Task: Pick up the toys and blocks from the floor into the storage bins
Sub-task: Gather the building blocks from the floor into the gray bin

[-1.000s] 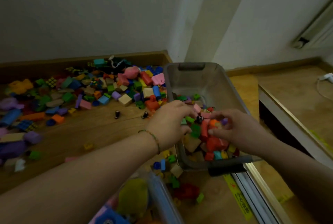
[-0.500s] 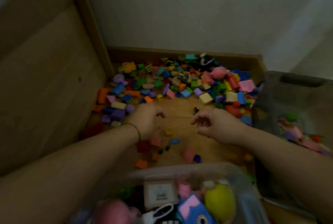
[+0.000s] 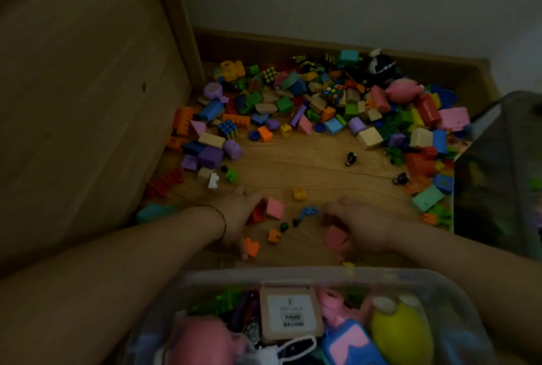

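Wooden floor (image 3: 308, 165) in a dim room corner carries the scattered load. The task items nearest the person lie at 6 o'clock of the bare floor patch.

- **Right hand:** The right hand (image 3: 366, 226) is clenched on a dull pink block (image 3: 334, 238), with the fingers curled over it. This suggests a lift is about to start.
- **Left hand:** The left hand (image 3: 237, 218) is spread low over a red block (image 3: 258, 214), and its fingertips touch the block. It cannot be told whether the hand actually grips it.
- **Items near the left hand:** A light pink block (image 3: 275, 208) sits just beside the red block, at its 3 o'clock. An orange piece (image 3: 252, 247) lies by the thumb, at 6 o'clock.
- **Items between the hands:** A yellow brick (image 3: 299, 193), a blue piece (image 3: 309, 212) and some small dark bits lie here.

Judgement: both hands are placed on the strays closest to the bins, which keeps each transfer short.

The main pile (image 3: 322, 106) lies at 12 o'clock, against the baseboard. A clear bin (image 3: 293, 273), already holding toys, stands at 6 o'clock, near both forearms. A grey bin (image 3: 498, 136) stands at 3 o'clock. A wooden panel (image 3: 88, 100) bounds the area at 9 o'clock.
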